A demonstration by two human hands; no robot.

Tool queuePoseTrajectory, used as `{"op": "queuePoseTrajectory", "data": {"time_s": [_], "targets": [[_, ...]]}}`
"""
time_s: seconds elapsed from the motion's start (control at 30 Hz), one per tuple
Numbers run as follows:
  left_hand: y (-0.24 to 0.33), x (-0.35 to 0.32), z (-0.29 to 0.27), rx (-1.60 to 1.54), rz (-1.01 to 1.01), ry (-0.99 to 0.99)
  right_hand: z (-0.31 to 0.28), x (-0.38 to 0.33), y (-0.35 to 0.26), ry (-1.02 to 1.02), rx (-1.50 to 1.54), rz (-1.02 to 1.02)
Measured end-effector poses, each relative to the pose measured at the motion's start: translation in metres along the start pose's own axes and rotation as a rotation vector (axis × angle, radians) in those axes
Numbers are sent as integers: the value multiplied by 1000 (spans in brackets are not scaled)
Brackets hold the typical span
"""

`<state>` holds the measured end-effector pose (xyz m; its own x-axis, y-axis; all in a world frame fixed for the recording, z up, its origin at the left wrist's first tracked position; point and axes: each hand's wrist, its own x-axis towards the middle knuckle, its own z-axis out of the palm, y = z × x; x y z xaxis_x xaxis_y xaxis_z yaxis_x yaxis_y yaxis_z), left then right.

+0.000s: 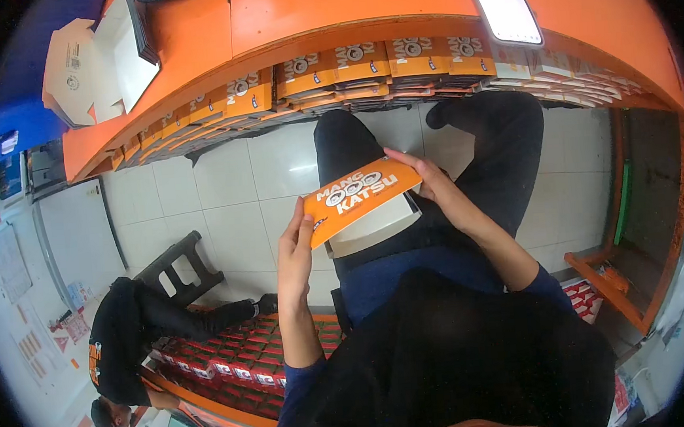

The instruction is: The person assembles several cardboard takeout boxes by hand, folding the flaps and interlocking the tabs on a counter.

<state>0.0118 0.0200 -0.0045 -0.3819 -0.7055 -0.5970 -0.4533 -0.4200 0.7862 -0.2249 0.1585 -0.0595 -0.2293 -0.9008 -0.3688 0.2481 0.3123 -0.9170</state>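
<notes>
A cardboard food box [361,199] with an orange printed lid and white inner sides rests over my lap, tilted. Its lid stands partly raised, and the white inside shows along the edge nearest me. My left hand [293,249] grips the lid's left corner, thumb on top. At the upper right corner my right hand [427,177] holds the box, fingers along its far edge. The undersides of both hands' grips are hidden by the cardboard.
An orange table [343,3] stands ahead, with rows of orange boxes [357,63] stacked beneath its top. On it lie a phone [506,8] and unfolded white cartons [114,67]. Behind me at left, a co-worker [121,348] bends near stacked red boxes [241,355] and a black stool [179,268].
</notes>
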Motion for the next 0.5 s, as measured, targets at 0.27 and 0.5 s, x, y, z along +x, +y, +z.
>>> {"op": "queuePoseTrajectory", "data": {"time_s": [0.27,0.5], "targets": [[-5,-11,9,-28,-63,76,12,-13,-13,13,320,112],[-20,-4,5,-91,-34,172,11,-11,-12,43,126,66]]}}
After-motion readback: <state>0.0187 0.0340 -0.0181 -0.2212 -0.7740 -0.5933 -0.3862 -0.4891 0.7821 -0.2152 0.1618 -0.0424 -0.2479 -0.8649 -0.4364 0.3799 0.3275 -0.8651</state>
